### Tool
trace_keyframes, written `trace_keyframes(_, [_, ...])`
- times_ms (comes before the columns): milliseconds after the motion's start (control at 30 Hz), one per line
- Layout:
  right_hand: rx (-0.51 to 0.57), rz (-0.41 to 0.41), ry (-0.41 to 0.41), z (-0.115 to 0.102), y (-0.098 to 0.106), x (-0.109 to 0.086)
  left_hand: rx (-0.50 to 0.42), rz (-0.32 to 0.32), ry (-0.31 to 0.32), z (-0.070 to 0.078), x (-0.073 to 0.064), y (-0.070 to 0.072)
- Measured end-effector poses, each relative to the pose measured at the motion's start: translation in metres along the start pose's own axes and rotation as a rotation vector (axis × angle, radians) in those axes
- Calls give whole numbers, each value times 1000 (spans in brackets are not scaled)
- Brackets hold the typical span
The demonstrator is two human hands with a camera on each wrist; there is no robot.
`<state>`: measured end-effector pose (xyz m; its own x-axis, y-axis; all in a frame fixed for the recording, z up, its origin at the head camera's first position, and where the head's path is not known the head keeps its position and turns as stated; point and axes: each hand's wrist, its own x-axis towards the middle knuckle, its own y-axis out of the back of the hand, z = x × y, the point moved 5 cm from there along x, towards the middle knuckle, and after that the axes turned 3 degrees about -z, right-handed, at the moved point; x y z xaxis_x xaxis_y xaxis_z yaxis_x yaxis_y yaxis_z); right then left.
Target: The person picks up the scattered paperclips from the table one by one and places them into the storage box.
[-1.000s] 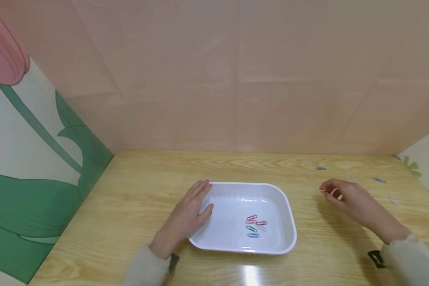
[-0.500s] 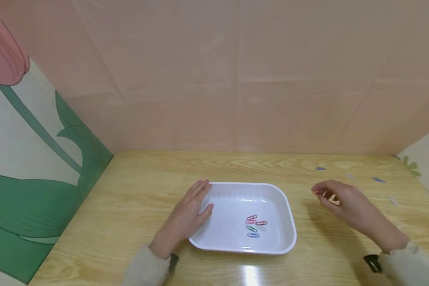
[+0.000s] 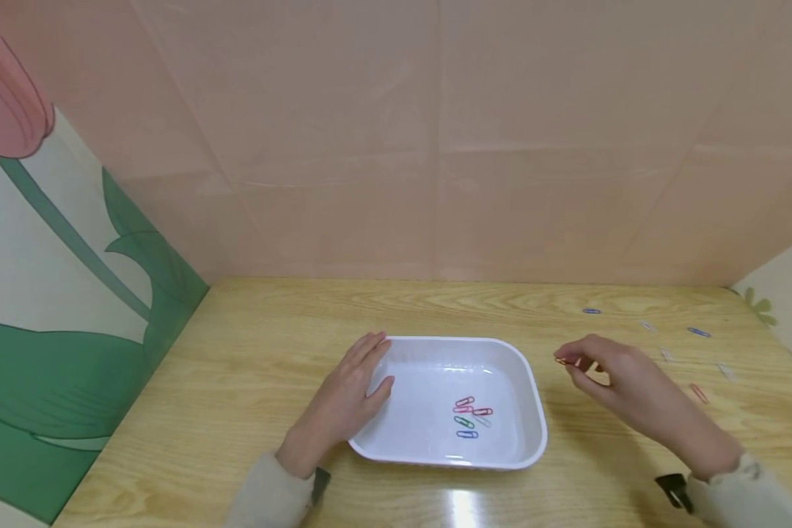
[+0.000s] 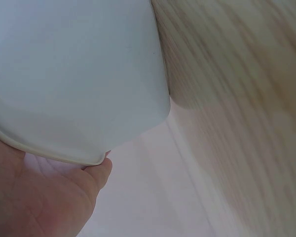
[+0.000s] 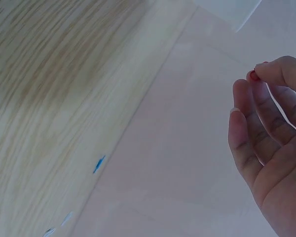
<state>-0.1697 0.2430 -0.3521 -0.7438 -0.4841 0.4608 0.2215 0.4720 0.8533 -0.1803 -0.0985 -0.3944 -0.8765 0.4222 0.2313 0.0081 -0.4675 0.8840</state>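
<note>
My right hand (image 3: 623,378) pinches a red paper clip (image 3: 562,361) between thumb and fingertips, just right of the white tray (image 3: 534,411). In the right wrist view, only a bit of that red clip (image 5: 254,75) shows at the fingertips. My left hand (image 3: 343,396) rests over the tray's left rim, fingers extended toward the far corner and thumb over the inside. The left wrist view has the palm (image 4: 44,202) against the rim. Inside the tray lie several paper clips, among them red ones (image 3: 482,412), a green one (image 3: 464,422) and a blue one (image 3: 467,435).
More paper clips lie scattered at the right of the wooden table (image 3: 270,315): two blue (image 3: 591,311), a red one (image 3: 699,394) and several whitish ones (image 3: 666,355). Behind the table rises a pinkish covered wall (image 3: 435,183); a panel with a painted flower (image 3: 72,220) borders the left.
The right hand has moved left toward the tray, carrying the red paper clip. Its shift has uncovered a red and a whitish clip on the table. My left hand and the tray stay put.
</note>
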Motion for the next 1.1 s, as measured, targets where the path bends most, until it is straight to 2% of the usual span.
trace_keyframes(367, [33, -9, 41, -25, -6, 6, -11, -14, 12, 1, 1, 0])
trace_keyframes(567, [92, -29, 58, -39, -13, 8, -12, -15, 11, 2, 2, -1])
trace_keyframes(900, [152, -28, 132, -56, -24, 13, -8, -13, 2, 3, 3, -1])
trace_keyframes(1100, [174, -60, 158, -68, -32, 17, -8, -5, -3, 3, 4, 0])
